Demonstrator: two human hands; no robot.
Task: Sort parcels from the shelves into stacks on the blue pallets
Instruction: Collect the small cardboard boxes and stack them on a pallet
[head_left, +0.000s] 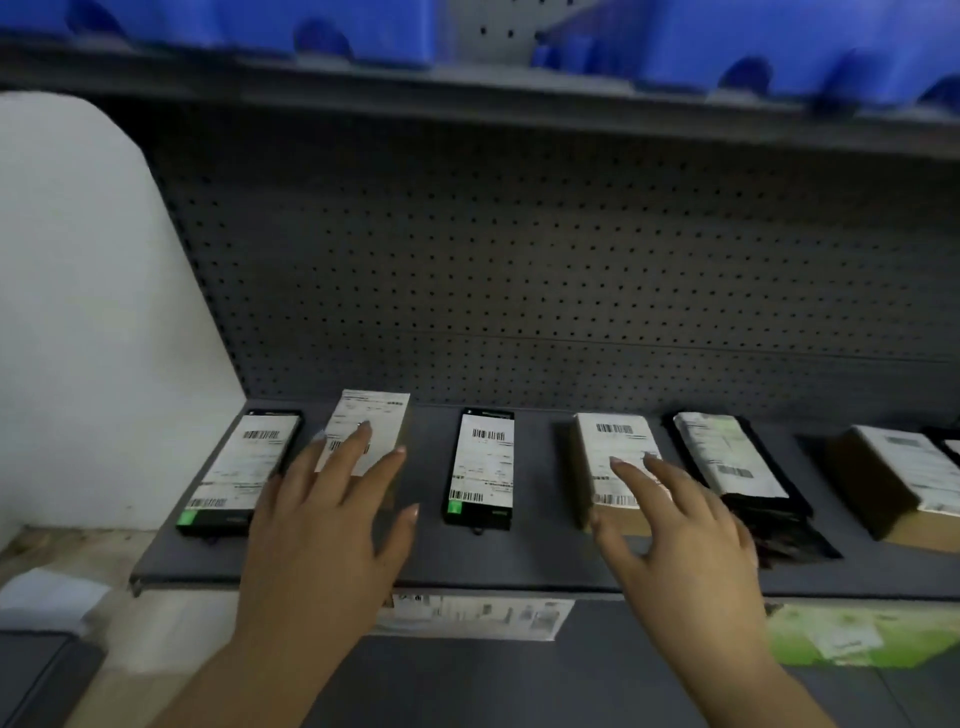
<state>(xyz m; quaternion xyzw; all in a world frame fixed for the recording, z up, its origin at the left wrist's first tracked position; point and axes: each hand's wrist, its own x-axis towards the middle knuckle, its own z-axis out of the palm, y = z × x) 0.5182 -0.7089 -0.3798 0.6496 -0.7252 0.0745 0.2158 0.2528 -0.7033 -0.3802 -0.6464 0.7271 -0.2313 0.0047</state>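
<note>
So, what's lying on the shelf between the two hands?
One flat black parcel with a white barcode label, lying on the grey shelf between the left hand and the right hand, touched by neither. The head view shows it.

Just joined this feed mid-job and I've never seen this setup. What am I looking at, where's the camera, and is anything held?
No machine here: a person works with bare hands, and the single picture comes from a camera on their head, looking forward and down. A grey shelf holds a row of labelled parcels. The left hand spreads its fingers over the second parcel from the left, the right hand over the fourth parcel. Both hands are open; nothing is held. Whether fingertips touch the labels is unclear.
</note>
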